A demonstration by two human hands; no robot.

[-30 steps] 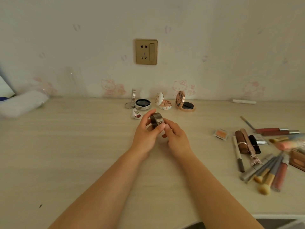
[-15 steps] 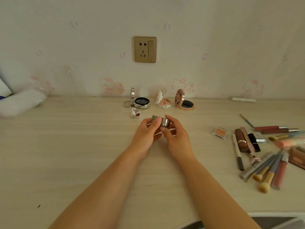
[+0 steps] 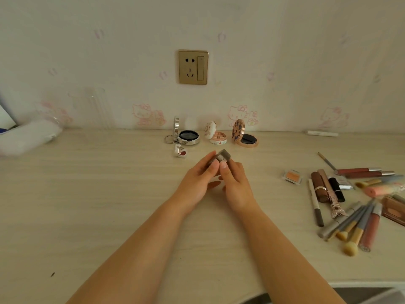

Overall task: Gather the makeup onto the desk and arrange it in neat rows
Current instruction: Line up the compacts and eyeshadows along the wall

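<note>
Tilted farther away since the earlier frame, small grey makeup case (image 3: 221, 156) is pinched between left hand (image 3: 198, 183) and right hand (image 3: 235, 185) fingertips, held above desk (image 3: 87, 194) centre.

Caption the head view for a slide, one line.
Both hands, left hand and right hand, hold a small grey case above the desk, open compacts lined behind, brushes piled right.

No text, brand or number can be read anywhere. The wall (image 3: 65, 51) carries only pale pink cartoon cat stickers (image 3: 144, 114), and the makeup on the desk (image 3: 87, 194) shows no legible labels.
</note>
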